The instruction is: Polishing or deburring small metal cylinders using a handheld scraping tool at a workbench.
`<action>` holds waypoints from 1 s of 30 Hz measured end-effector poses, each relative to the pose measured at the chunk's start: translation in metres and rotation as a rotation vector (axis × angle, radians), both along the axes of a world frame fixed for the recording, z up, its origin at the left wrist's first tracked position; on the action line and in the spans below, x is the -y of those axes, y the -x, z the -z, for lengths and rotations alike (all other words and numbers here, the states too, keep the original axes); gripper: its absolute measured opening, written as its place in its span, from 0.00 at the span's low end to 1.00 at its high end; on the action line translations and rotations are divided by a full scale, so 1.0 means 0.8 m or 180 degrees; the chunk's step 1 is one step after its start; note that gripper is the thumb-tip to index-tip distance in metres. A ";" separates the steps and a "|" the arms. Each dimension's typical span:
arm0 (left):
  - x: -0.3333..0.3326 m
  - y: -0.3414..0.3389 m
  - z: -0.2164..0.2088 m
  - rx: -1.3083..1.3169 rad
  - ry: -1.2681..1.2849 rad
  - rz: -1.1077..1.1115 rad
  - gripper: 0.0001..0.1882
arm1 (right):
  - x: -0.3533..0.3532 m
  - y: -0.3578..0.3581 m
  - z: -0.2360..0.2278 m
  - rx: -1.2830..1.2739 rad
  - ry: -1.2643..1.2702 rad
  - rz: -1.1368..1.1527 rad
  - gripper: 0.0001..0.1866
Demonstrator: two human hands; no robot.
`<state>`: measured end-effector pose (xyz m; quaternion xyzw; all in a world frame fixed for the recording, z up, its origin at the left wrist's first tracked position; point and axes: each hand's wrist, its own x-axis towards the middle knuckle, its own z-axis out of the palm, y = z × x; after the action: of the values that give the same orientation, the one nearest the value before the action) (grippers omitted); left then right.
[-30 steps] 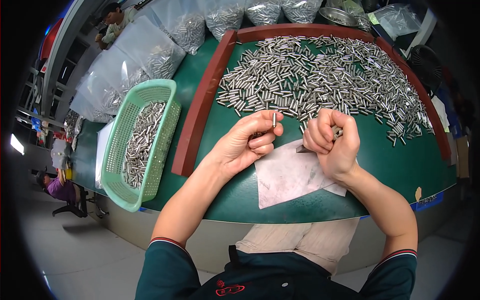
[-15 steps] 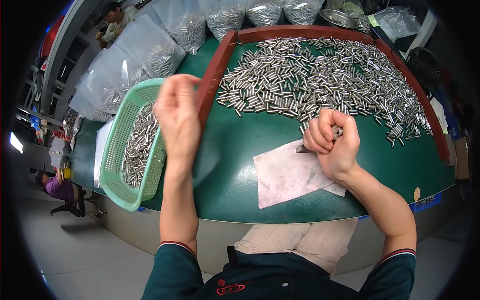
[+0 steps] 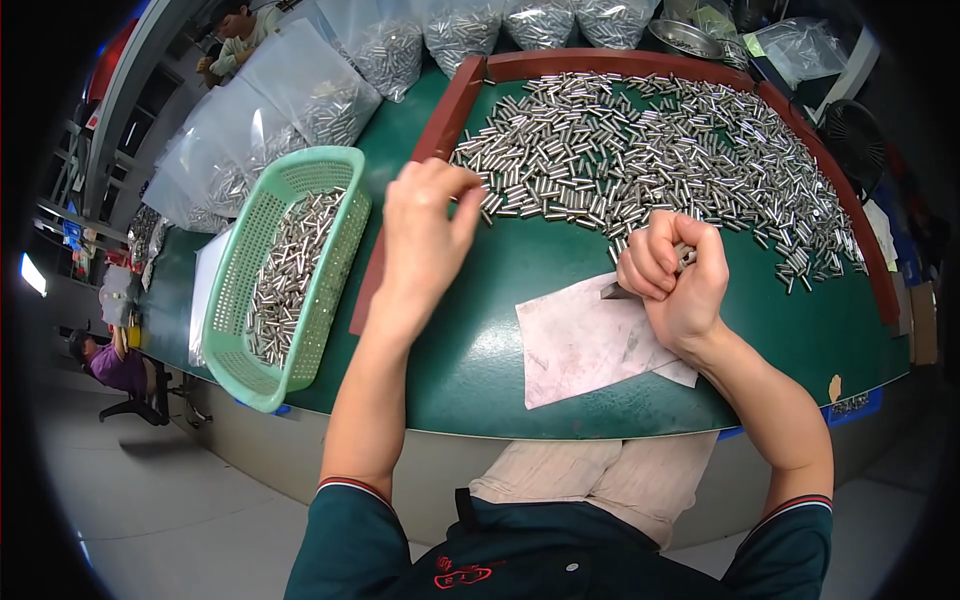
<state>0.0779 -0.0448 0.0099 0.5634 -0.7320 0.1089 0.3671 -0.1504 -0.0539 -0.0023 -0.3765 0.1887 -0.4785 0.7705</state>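
Left hand (image 3: 430, 230): you hold it over the left part of the red rail (image 3: 620, 64), back turned up, fingers and thumb curved to the right; you hide the fingertips' grip, so I cannot tell whether they pinch anything.
Right hand (image 3: 670, 270): you have it curled into a fist, its thumb and fingers around a small grey piece (image 3: 686, 256); what that is I cannot tell.
Dark piece (image 3: 614, 292): it pokes out at the left of your fist, above the paper (image 3: 570, 350); gripped or merely lying there, I cannot tell.
Pins (image 3: 650, 150): short, shiny metal, spread in 1 broad heap on the green table (image 3: 460, 375), far of your hands, with the rail bounding it left, far and right.
Basket (image 3: 248, 385): pale green, perforated, left of your left hand; more pins lie inside.
Bags (image 3: 300, 75): clear plastic, metal parts inside, lined up at the far left and far edge.
Bowl (image 3: 690, 50): metal, beyond the far rail.
Writing: red lettering (image 3: 462, 577) in a red outline on your dark shirt (image 3: 540, 540).
People: 2 others, 1 in purple (image 3: 118, 368) at left, 1 in a pale top (image 3: 243, 42) at far left.
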 end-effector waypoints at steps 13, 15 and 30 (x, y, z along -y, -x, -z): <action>0.004 0.040 0.026 0.0352 -0.0614 0.0227 0.05 | 0.001 0.002 0.001 -0.0062 -0.0013 -0.0012 0.17; -0.005 0.040 0.022 0.0397 -0.0853 0.0376 0.05 | 0.001 0.002 0.001 -0.0048 -0.0021 -0.0024 0.16; 0.003 0.052 0.031 0.1066 -0.0457 0.0454 0.03 | 0.006 0.003 0.004 0.0069 -0.0040 -0.0099 0.15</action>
<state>0.0361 -0.0471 -0.0145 0.5089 -0.8269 0.1223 0.2059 -0.1530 -0.0587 -0.0054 -0.3694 0.1775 -0.4693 0.7822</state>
